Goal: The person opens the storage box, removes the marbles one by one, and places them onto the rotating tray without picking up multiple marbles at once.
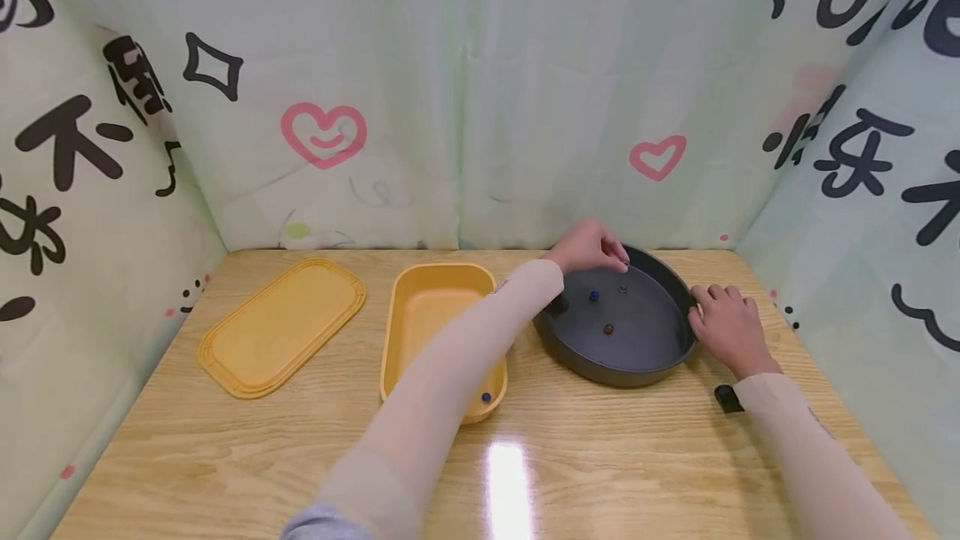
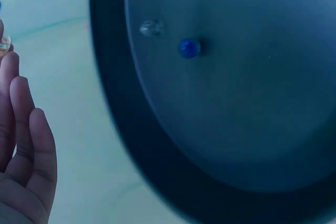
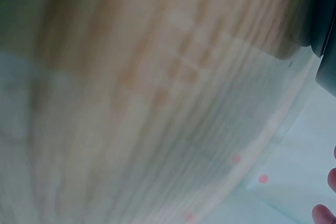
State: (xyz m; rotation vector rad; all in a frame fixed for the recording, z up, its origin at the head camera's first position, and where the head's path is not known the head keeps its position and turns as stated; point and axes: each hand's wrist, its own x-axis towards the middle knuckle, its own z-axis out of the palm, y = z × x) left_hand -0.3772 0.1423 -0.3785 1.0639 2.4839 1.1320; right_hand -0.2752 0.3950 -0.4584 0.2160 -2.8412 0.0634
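A round dark pan (image 1: 622,357) sits at the right of the table. On its floor lie a blue marble (image 1: 594,296), a clear marble (image 1: 623,289) and a reddish-brown marble (image 1: 608,329). My left hand (image 1: 588,247) is over the pan's far side. Its fingertips pinch a small clear marble with an orange tint (image 2: 5,45), partly cut off in the left wrist view. At the pan's right edge, my right hand (image 1: 729,330) grips the rim. Only some of its fingertips (image 3: 323,215) show in the right wrist view.
Left of the pan, partly behind my left forearm, stands a yellow container (image 1: 420,298) with a blue marble (image 1: 486,397) in its near right corner. Farther left lies a flat yellow lid (image 1: 285,327). A printed curtain (image 1: 540,107) encloses the wooden table (image 1: 225,457).
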